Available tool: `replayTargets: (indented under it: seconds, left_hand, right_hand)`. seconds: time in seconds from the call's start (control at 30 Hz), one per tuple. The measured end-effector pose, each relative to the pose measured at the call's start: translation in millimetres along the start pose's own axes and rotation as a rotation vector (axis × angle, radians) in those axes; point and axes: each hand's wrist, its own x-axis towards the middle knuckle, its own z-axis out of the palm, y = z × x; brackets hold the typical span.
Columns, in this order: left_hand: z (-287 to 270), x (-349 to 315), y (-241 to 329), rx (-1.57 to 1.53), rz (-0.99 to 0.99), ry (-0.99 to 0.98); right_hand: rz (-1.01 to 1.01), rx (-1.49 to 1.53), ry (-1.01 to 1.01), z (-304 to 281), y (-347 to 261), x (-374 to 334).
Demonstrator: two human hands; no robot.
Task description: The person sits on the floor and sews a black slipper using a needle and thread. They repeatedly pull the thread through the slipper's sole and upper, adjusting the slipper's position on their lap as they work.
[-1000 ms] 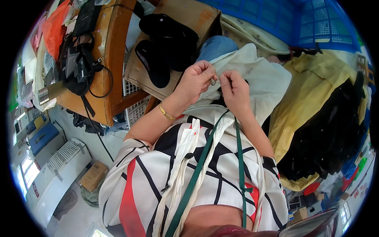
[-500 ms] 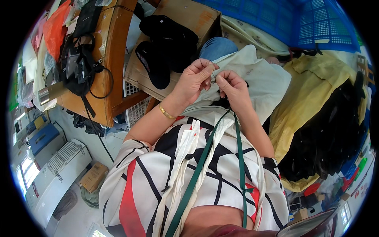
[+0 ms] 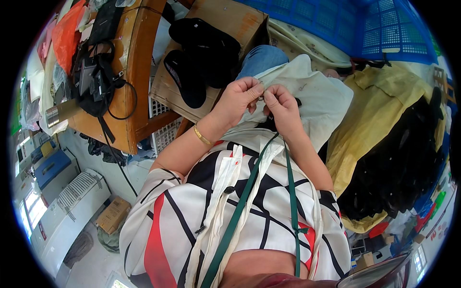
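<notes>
Over my lap, my left hand (image 3: 238, 100) and my right hand (image 3: 284, 110) are close together with their fingertips almost touching. Both are pinched, thumb against fingers. Something small and thin seems to be between the fingertips, but it is too small to name. Beneath them a pale grey-white apron (image 3: 321, 93) is spread over my knees. A black piece (image 3: 267, 124) lies on it, partly covered by my right hand. Several black cloth shoes (image 3: 185, 79) rest on a cardboard box (image 3: 245, 21) beyond my left hand.
A wooden table (image 3: 127, 122) with a black bag (image 3: 96, 79) and cords stands on the left. Far right is a blue plastic basket (image 3: 398, 36). Nearer on the right, a yellow sack (image 3: 374, 103) holds many black items (image 3: 394, 168). A small carton (image 3: 114, 213) sits on the floor.
My left hand has shifted slightly, its fingertips drawing nearer the right hand's. My right hand stays almost in place, still pinched.
</notes>
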Motion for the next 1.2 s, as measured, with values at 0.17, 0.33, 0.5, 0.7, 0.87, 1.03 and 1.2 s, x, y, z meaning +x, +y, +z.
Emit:
replayTargets:
  seconds: [0.17, 0.33, 0.5, 0.7, 0.87, 1.03, 1.2]
  left_hand:
    - [-6, 3, -1, -0.096, -0.041, -0.081]
    - [-7, 4, -1, -0.041, 0.018, -0.021]
    - [-4, 4, 4, 0.043, 0.086, 0.001]
    - [-5, 1, 6, 0.328, 0.338, 0.1]
    - [-18, -6, 11, 0.573, 0.602, 0.226]
    - [-50, -16, 6, 0.594, 0.659, 0.384]
    - [-93, -25, -2, 0.186, 0.339, 0.54]
  right_hand:
    - [0.085, 0.352, -0.095, -9, 12, 4]
    - [0.127, 0.197, -0.011, -11, -2, 4]
    - [0.077, 0.028, -0.013, -11, -8, 6]
    - [-0.267, -0.427, 0.121, 1, -8, 6]
    - [-0.413, -0.48, 0.121, 22, -20, 3]
    - [-0.355, -0.444, -0.042, 37, -19, -2]
    - [-0.521, -0.826, -0.578, 61, -15, 5]
